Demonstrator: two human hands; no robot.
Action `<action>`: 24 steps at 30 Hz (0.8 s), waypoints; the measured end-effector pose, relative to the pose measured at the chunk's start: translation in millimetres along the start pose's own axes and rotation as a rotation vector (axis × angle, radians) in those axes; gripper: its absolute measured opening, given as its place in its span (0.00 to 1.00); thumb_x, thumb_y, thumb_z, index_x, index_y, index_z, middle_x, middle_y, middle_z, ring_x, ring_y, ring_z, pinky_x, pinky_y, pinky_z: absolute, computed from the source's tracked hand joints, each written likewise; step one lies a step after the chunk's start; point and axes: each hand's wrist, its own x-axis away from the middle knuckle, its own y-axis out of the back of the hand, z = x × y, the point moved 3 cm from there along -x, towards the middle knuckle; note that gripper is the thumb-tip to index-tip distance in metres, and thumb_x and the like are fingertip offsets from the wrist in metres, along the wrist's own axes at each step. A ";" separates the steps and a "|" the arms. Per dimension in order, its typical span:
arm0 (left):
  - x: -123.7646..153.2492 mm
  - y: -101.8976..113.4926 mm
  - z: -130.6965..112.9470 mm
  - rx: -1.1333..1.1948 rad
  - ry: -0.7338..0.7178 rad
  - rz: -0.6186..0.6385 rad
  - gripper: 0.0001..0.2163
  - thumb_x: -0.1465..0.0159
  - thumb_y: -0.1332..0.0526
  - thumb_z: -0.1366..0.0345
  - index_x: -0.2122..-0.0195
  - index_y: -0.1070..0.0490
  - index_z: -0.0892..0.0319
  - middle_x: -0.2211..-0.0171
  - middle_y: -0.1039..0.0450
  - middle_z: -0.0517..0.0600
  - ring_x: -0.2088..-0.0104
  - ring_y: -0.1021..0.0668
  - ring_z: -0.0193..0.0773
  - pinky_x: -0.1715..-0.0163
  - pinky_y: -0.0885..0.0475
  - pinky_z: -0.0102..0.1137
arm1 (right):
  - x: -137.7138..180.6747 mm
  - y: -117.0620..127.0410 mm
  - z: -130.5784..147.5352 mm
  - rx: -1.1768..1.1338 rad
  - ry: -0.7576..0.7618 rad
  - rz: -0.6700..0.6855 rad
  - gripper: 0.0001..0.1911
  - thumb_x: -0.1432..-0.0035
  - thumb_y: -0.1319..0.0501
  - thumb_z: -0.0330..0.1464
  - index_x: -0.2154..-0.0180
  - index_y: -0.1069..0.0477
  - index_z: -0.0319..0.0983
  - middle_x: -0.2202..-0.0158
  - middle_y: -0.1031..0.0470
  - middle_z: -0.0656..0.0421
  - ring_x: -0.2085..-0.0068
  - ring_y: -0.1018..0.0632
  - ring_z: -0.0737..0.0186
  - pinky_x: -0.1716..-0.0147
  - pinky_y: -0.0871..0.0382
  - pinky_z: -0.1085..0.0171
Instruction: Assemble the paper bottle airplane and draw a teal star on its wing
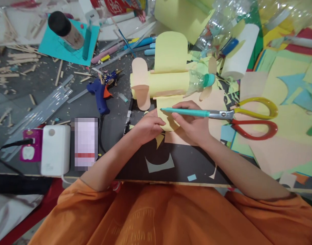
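A plastic bottle wrapped in yellow paper (168,81) lies sideways, its green cap (209,80) to the right. Rounded yellow paper wings stick out above and below it, and a smaller peach paper strip (140,71) crosses its left end. My right hand (196,127) grips a teal marker (189,111), whose tip points left over the lower yellow wing (172,125). At that wing's left edge, my left hand (149,127) has its fingers curled in on the paper. Scissors with yellow and red handles (255,117) lie beyond the marker's right end; their blades are hidden.
On the left are a blue glue gun (100,93), clear glue sticks (44,112), a phone (86,143) and a white power bank (55,149). A white roll (241,51) and coloured paper sheets (273,78) lie to the right. Paper scraps (159,163) sit near the front edge.
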 end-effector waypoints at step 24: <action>-0.2 -2.3 -0.6 0.016 0.030 -0.009 0.17 0.56 0.35 0.74 0.64 0.22 0.54 0.54 0.19 0.48 0.42 0.23 0.50 0.45 0.30 0.37 | 1.6 -1.6 3.1 0.003 0.096 -0.040 0.03 0.38 0.36 0.37 0.63 0.25 0.46 0.66 0.19 0.59 0.62 0.18 0.57 0.62 0.23 0.56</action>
